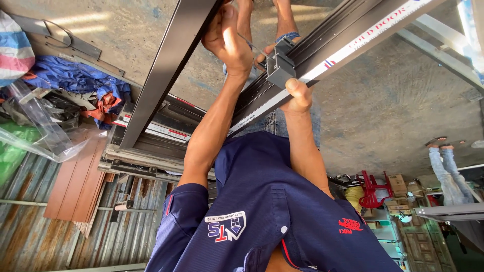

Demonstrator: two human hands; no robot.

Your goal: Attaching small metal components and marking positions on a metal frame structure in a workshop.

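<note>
A long dark aluminium profile (pixel 353 30) with a white label strip runs diagonally over the concrete floor. A small dark metal bracket (pixel 280 65) sits on it. My right hand (pixel 297 95) grips the profile just beside the bracket, thumb on its edge. My left hand (pixel 227 38) is closed on a thin metal key (pixel 252 45) that reaches into the bracket. My navy shirt fills the bottom of the view, and my sandalled feet (pixel 287 30) show at the top, behind the profile.
A second dark profile (pixel 161 65) crosses at the left above a stack of profiles (pixel 146 136). Blue cloth (pixel 80 80), clear plastic bags (pixel 40 126) and a corrugated metal wall (pixel 50 226) lie left. At the right are another person's legs (pixel 443 166), a red stool (pixel 373 189) and cardboard boxes (pixel 398 184).
</note>
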